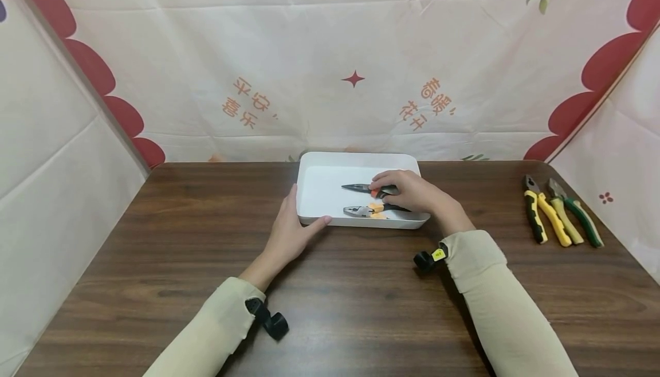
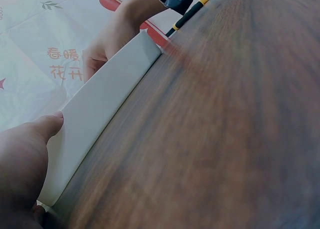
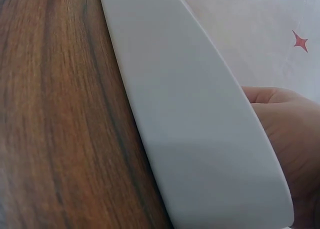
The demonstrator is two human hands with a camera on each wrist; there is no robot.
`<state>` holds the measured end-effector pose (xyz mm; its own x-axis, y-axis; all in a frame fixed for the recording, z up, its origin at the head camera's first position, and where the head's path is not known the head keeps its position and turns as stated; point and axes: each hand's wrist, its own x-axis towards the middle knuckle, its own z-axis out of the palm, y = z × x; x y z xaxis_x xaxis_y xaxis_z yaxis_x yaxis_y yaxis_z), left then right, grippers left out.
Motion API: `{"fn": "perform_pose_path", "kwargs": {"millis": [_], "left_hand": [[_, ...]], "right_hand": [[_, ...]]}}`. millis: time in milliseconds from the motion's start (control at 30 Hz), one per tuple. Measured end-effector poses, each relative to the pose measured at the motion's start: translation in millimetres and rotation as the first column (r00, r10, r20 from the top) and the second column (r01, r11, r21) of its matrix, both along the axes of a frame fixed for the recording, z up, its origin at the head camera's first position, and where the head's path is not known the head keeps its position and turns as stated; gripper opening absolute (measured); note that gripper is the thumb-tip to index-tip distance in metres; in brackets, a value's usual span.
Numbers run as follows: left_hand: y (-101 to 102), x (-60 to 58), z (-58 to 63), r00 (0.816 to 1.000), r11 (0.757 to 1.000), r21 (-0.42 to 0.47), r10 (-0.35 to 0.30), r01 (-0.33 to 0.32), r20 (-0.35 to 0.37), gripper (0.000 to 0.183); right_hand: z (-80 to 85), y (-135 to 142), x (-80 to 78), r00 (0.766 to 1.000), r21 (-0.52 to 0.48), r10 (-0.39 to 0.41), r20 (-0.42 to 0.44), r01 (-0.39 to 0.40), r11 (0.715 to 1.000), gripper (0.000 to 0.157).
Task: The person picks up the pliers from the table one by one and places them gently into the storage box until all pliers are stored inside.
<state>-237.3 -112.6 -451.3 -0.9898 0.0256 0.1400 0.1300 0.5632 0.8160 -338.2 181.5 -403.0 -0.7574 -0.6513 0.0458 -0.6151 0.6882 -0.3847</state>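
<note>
A shallow white tray (image 1: pixel 330 177) sits at the table's far edge. My left hand (image 1: pixel 289 236) grips its near left corner, thumb against the front wall and fingers along the left side; the left wrist view also has the thumb on that wall (image 2: pixel 100 109). Inside the tray my right hand (image 1: pixel 412 193) holds a pair of needle-nose pliers (image 1: pixel 357 187) with orange-and-black handles, partly covered by the fingers. Nearer the front wall lies a second pair of pliers (image 1: pixel 361 211) with yellow-and-black handles. In the right wrist view the tray wall (image 3: pixel 200 139) hides the fingertips.
On the table's right side lie yellow-and-black pliers (image 1: pixel 532 211) and, beside them, green-and-yellow pliers (image 1: pixel 581 216). A printed white cloth (image 1: pixel 350 39) hangs behind the brown wooden table (image 1: pixel 350 297), with white side panels left and right.
</note>
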Motion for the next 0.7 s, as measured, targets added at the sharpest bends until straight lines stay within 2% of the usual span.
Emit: {"fn": "perform_pose_path", "kwargs": {"millis": [233, 367, 700], "left_hand": [[0, 1.9, 1.9, 1.0, 1.0, -0.012, 0.003, -0.003, 0.008, 0.111], [0, 2.3, 3.0, 1.0, 1.0, -0.014, 0.0, 0.0, 0.003, 0.11], [4, 1.7, 2.1, 1.0, 1.0, -0.019, 0.013, -0.012, 0.013, 0.111]], "right_hand": [[1.0, -3, 2.1, 0.998, -0.002, -0.061, 0.029, 0.061, 0.998, 0.032], [3.0, -4, 4.6, 0.997, -0.003, -0.066, 0.027, 0.066, 0.998, 0.031], [21.3, 1, 20.5, 0.996, -0.029, -0.09, 0.013, 0.09, 0.996, 0.031]]}}
